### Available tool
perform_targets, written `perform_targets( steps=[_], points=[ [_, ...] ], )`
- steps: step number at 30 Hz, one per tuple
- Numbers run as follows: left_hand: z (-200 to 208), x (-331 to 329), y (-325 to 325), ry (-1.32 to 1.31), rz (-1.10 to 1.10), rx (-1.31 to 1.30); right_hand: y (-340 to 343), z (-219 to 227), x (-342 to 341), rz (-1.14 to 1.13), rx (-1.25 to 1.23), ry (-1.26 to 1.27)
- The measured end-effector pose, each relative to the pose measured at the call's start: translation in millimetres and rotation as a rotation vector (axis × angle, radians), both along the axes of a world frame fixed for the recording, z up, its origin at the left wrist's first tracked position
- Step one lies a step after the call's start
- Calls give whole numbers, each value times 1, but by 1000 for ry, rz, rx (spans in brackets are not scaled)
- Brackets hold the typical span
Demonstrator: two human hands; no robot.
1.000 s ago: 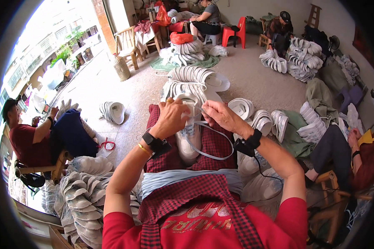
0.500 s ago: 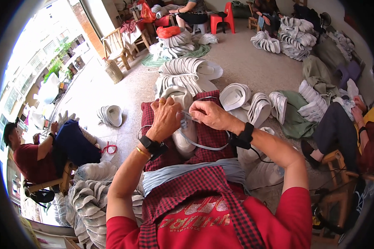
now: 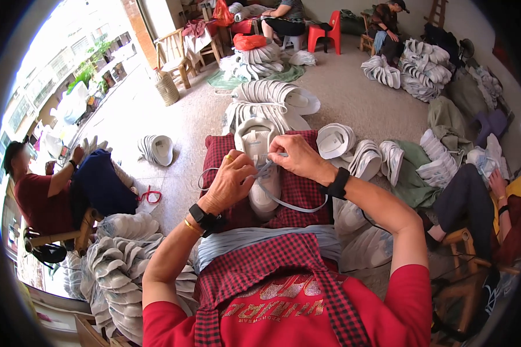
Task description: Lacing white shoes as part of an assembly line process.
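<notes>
A white sneaker (image 3: 264,199) lies on my lap, its toe toward me and its collar away. A pale grey-blue shoelace (image 3: 300,207) runs through its front and hangs in a loop to the right. My left hand (image 3: 230,180), with a ring, is beside the lacing, fingers closed on the lace near the shoe's middle. At the upper lacing, my right hand (image 3: 300,156) pinches the lace between thumb and fingertips. The shoe's tongue and opening show above my hands; some eyelets are hidden behind my fingers.
Stacked white shoe uppers (image 3: 266,99) lie just beyond my knees, with more shoes (image 3: 336,140) to the right and a heap (image 3: 121,272) at lower left. Co-workers sit left, right and at the back. A red plastic chair (image 3: 325,33) and bamboo chair (image 3: 172,55) stand farther off.
My left hand has come down toward me from the shoe's opening, uncovering the tongue and collar. My right hand stays near the upper lacing. The whole view has shifted slightly.
</notes>
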State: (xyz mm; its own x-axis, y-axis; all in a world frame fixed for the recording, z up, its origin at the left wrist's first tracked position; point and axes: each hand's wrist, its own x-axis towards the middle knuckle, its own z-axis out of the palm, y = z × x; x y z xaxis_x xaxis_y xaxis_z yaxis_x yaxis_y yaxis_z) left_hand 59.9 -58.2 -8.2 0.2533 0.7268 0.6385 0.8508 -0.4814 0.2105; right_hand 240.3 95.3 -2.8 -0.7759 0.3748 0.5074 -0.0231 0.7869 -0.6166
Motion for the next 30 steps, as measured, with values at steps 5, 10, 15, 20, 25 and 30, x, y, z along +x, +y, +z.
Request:
perform_targets(
  steps=[5, 10, 15, 20, 25, 30],
  points=[
    [-5, -1, -1, -21, -18, 37, 2, -5, -15, -7, 228, -26],
    [-7, -4, -3, 0, -10, 16, 0, 3, -26, 18, 238, -64],
    [-4, -4, -5, -39, 19, 21, -3, 3, -28, -65, 237, -43],
    [11, -21, 7, 60, 182, -1, -6, -2, -39, -72, 57, -111],
    [3, -21, 25, 253, 351, -33, -24, 3, -40, -172, 305, -165],
    [8, -12, 26, 261, 393, 10, -16, 6, -44, -132, 304, -134]
  ],
)
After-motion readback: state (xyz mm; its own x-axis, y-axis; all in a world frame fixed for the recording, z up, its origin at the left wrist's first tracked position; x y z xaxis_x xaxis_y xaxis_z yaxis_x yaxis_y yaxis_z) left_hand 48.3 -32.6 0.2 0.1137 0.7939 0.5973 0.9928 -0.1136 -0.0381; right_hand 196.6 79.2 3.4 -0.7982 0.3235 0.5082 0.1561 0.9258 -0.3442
